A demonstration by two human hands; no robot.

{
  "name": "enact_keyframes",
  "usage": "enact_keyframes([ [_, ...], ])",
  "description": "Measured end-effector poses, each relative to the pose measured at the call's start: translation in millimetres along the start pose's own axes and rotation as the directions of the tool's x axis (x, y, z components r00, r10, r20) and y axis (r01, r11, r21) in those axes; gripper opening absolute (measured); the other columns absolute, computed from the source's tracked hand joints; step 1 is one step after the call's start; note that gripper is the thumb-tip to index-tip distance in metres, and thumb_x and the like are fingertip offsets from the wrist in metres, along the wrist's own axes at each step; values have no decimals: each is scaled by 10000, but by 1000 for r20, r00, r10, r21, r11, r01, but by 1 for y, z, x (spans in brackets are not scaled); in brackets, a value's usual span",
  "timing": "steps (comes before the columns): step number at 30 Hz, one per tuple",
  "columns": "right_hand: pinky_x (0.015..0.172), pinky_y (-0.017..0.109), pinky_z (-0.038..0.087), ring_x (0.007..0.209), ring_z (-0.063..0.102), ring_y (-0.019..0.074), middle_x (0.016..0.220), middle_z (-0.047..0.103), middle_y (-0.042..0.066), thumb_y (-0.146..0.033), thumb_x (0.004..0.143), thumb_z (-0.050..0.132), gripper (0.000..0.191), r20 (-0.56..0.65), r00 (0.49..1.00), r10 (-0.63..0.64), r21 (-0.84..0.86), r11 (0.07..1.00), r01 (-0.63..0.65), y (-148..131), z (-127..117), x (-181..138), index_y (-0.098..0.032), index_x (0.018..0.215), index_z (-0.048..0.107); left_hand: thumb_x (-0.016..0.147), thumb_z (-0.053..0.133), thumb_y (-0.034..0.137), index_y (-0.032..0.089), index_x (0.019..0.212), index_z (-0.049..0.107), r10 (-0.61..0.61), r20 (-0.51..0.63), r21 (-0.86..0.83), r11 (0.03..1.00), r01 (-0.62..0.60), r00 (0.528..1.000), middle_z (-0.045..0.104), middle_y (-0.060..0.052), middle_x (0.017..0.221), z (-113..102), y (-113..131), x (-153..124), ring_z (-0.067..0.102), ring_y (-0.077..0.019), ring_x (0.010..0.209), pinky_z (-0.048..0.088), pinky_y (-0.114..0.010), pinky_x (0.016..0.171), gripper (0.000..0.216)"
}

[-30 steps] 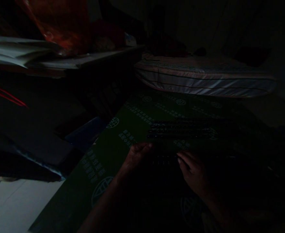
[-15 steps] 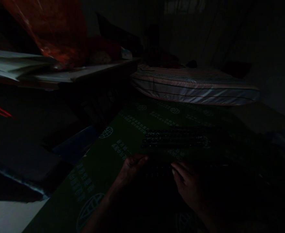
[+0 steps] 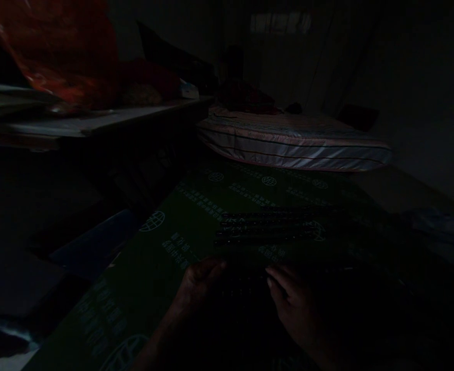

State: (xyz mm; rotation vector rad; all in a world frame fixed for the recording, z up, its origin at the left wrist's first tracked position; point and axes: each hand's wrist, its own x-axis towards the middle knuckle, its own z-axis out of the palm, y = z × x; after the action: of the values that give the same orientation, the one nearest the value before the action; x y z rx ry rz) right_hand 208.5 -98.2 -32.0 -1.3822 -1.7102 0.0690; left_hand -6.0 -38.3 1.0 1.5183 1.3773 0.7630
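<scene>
In the dim head view, my left hand (image 3: pixel 203 273) is closed, thumb and fingers pinched at the left end of a dark strip (image 3: pixel 246 278) with small bright spots. My right hand (image 3: pixel 291 293) is closed on the same strip further right, its fingertips pressed together. Much of the strip is lost in the dark, so its exact kind cannot be made out. Beyond my hands, several similar dark, thin strips (image 3: pixel 265 236) with glinting spots lie side by side on a green board (image 3: pixel 188 221) printed with white globes and writing.
At the left stands a table (image 3: pixel 126 116) bearing an orange plastic bag (image 3: pixel 72 56) and a small box (image 3: pixel 189 90). A striped mattress (image 3: pixel 296 147) lies past the board's far edge. Below the table is a blue object (image 3: pixel 95 242). The right side is very dark.
The whole view has shifted, so the room and board appear further left and slightly lower. Both hands keep their grip on the strip, with about the same gap between them.
</scene>
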Motion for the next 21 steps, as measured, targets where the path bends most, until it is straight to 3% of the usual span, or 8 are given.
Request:
enact_keyframes([
  [4,747,305,576,837,671,191,931,707,59,-247,884,466,233,40,999,15,-5,1000,-14,-6,-7,7,-242,971,682,779,530,530,202,761,684,-20,-2,25,999,20,1000,661,-35,764,0,-1,1,608,-198,713,480,-270,614,363],
  [11,734,292,551,802,657,173,915,693,38,-208,857,493,212,267,964,-2,2,1000,2,-12,-21,39,-238,964,674,776,527,519,191,766,686,-19,1,22,1000,19,1000,661,-47,801,0,-1,0,613,-200,732,485,-273,631,365],
  [16,766,294,510,836,628,168,909,676,34,-184,845,515,198,396,918,-39,-118,989,93,25,-11,89,-217,953,677,786,513,523,199,793,696,5,0,32,999,-5,1000,660,-44,792,0,-7,1,607,-189,707,475,-255,586,372],
  [21,778,261,463,872,611,163,923,661,42,-189,846,530,190,454,889,58,-367,922,126,76,11,150,-226,936,693,795,520,498,211,795,709,40,5,23,999,-40,999,675,-47,830,-1,-15,4,621,-202,742,498,-276,647,343],
])
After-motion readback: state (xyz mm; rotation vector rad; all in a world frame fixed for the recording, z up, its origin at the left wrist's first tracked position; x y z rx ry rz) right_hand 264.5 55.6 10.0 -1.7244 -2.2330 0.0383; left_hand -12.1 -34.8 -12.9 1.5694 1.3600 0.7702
